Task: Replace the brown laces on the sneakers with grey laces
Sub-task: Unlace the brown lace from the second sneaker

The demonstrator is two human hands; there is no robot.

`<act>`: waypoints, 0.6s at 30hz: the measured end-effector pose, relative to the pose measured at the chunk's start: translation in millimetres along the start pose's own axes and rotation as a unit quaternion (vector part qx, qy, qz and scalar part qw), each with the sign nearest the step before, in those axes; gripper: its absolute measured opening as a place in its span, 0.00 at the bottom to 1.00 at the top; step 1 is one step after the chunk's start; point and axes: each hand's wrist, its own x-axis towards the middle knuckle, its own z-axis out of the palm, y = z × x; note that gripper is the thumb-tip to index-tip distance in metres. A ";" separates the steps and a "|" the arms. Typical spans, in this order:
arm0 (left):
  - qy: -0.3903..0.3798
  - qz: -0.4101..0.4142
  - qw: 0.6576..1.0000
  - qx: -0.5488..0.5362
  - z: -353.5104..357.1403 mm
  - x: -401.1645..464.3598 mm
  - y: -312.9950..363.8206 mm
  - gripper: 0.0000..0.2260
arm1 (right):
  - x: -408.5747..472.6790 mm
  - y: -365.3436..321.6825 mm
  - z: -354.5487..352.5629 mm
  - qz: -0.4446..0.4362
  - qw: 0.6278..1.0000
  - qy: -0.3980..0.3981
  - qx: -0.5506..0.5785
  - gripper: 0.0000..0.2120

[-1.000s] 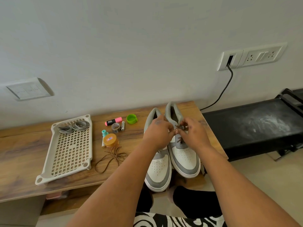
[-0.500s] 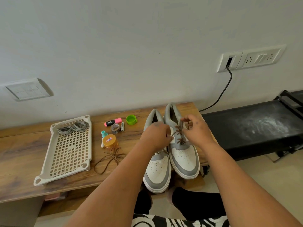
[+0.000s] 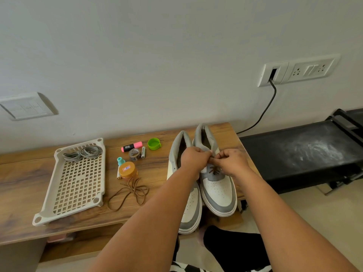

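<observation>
While both sneakers (image 3: 217, 190) lie lengthwise, toes toward the camera, left hand (image 3: 193, 159) and right hand (image 3: 229, 161) fingers pinching brown lace (image 3: 214, 170)

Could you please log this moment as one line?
both hands unlacing right sneaker | brown lace part-threaded | grey laces in tray

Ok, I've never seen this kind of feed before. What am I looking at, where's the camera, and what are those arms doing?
There is no machine: these are a person's two bare arms, filmed by one wide camera on their head, looking forward and down. A wooden table carries a pair of white and grey sneakers. The left hand and the right hand meet over the right-side sneaker, pinching its brown lace, which is threaded only near the toe. The other sneaker shows no lace. A loose brown lace lies on the table, and the grey laces wait in a white tray. Small bits sit behind.
</observation>
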 end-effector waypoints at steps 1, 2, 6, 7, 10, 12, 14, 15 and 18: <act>-0.007 -0.017 0.999 -0.036 -0.5 0.5 0.3 0.10 | 0.4 0.0 -0.7 0.002 1.000 -0.005 0.005 0.12; -0.016 -0.035 0.997 -0.069 -1.1 0.3 1.1 0.08 | 0.2 -0.7 -1.1 0.003 1.000 -0.009 0.011 0.12; -0.033 -0.090 0.984 -0.147 1.0 -2.6 2.7 0.03 | -0.5 -2.9 -1.1 0.001 1.000 -0.004 0.002 0.12; -0.033 -0.096 0.982 -0.161 2.4 -3.8 2.7 0.03 | -0.9 -3.4 -1.1 -0.004 1.000 -0.002 -0.003 0.11; -0.035 -0.107 0.974 -0.194 5.7 -8.3 4.3 0.05 | -1.9 -1.4 1.2 -0.002 0.999 -0.018 0.038 0.05; -0.038 -0.127 0.967 -0.220 6.7 -11.2 6.4 0.07 | -2.5 -0.5 2.4 0.019 0.995 -0.039 0.086 0.04; -0.047 -0.156 0.952 -0.260 5.3 -14.8 8.9 0.08 | -2.0 -3.0 -0.4 0.058 0.987 -0.055 0.137 0.06; -0.056 -0.167 0.944 -0.279 3.6 -17.0 10.6 0.08 | -1.8 -4.6 -3.3 0.083 0.979 -0.063 0.172 0.07; -0.079 -0.179 0.935 -0.295 -4.7 -20.6 13.7 0.09 | -4.2 -9.7 -16.0 0.149 0.930 -0.112 0.316 0.08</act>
